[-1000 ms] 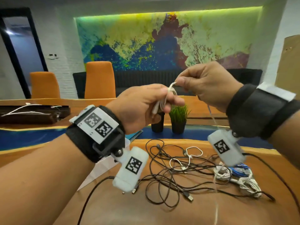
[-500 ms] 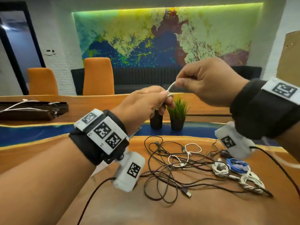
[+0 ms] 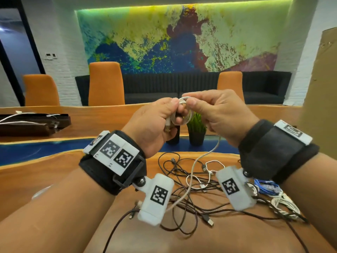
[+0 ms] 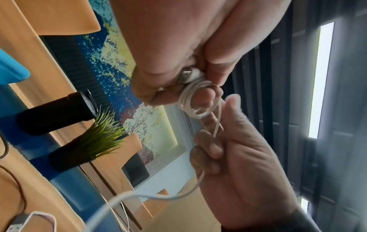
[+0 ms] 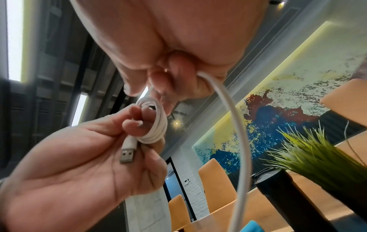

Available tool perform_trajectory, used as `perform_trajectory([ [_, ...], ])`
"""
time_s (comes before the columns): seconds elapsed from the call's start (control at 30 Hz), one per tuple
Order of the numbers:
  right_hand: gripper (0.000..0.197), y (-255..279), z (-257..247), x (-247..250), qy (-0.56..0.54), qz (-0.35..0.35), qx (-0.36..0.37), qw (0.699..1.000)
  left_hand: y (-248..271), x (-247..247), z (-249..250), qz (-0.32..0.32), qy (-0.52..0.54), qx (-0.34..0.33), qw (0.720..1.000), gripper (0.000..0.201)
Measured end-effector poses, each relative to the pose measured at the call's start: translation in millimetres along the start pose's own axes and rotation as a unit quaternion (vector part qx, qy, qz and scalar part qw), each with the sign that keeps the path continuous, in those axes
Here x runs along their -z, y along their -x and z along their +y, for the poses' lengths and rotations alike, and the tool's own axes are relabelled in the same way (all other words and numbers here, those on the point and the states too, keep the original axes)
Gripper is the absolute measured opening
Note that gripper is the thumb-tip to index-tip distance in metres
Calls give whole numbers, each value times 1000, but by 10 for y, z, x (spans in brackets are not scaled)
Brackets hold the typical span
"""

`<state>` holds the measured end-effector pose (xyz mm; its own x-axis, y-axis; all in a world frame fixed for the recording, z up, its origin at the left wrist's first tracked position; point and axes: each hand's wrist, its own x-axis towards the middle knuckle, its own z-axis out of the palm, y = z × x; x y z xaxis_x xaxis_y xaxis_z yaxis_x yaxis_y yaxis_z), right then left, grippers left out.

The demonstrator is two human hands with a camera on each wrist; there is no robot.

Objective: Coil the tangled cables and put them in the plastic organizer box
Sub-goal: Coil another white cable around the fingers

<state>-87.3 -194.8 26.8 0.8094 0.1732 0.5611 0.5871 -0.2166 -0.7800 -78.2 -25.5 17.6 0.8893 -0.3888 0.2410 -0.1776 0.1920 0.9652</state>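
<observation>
Both hands are raised above the wooden table (image 3: 45,179). My left hand (image 3: 174,111) grips a small coil of white USB cable (image 3: 183,114) wound round its fingers, with the USB plug (image 5: 128,153) sticking out below. In the wrist views the coil (image 4: 190,100) (image 5: 157,124) shows several turns. My right hand (image 3: 190,103) pinches the same cable right at the coil. The loose tail (image 3: 193,167) hangs from the right hand down onto a tangle of black cables (image 3: 184,190). I cannot make out the organizer box.
Coiled white cables (image 3: 284,203) and a blue cable (image 3: 266,185) lie at the right of the table. A small potted plant (image 3: 197,128) and a black cylinder (image 4: 55,113) stand behind my hands. A dark tray (image 3: 32,125) holding white cables sits far left.
My hands have come together, and the right hand has brought the cable up against the coil in the left. The view has tilted, so both hands sit lower in the picture.
</observation>
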Motion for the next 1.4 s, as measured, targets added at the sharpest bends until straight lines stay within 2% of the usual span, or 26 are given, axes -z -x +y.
perform_trajectory([
  [0.07,21,-31,51,7,0,-3,5,1000,-44,5,-37,22,-29,-4,999,33],
  [0.13,19,-59,66,18,11,9,0,1000,-76,-6,-74,34,-8,6,999,33],
  [0.27,16,-132,71,-17,68,25,13,997,-117,-56,-123,51,99,40,993,31],
  [0.43,15,-145,41,-6,52,23,26,998,-88,-83,-22,32,240,68,968,26],
  [0.67,17,-123,-175,-63,32,36,24,999,44,-125,129,20,277,36,960,28],
  [0.83,23,-45,-289,-140,-95,7,-42,995,124,-123,244,11,306,18,952,33],
  [0.9,21,-27,-292,-97,-140,27,-71,987,154,-89,336,1,312,4,950,37],
  [0.97,18,8,-251,-55,-89,76,-73,990,190,-64,432,-2,302,-18,953,31],
  [1.03,18,89,-207,-60,39,85,-43,995,225,-100,498,3,254,-48,966,26],
  [1.1,19,221,-240,-121,174,-3,-8,985,238,-179,496,35,133,-91,986,25],
  [1.13,20,294,-287,-151,242,-66,0,968,229,-193,467,62,44,-128,989,25],
  [1.17,21,362,-353,-168,301,-115,3,947,217,-191,421,82,-62,-176,979,25],
  [1.2,23,403,-426,-153,342,-136,13,930,206,-168,367,84,-173,-222,956,25],
  [1.27,24,410,-584,-55,365,-107,49,924,212,-98,272,59,-338,-277,898,23],
  [1.3,22,387,-643,11,350,-76,61,932,223,-62,237,45,-375,-286,880,23],
  [1.33,19,347,-675,80,331,-45,69,940,232,-45,210,33,-386,-289,875,24],
  [1.4,15,269,-668,171,333,4,89,939,237,-52,178,11,-353,-268,896,28],
])
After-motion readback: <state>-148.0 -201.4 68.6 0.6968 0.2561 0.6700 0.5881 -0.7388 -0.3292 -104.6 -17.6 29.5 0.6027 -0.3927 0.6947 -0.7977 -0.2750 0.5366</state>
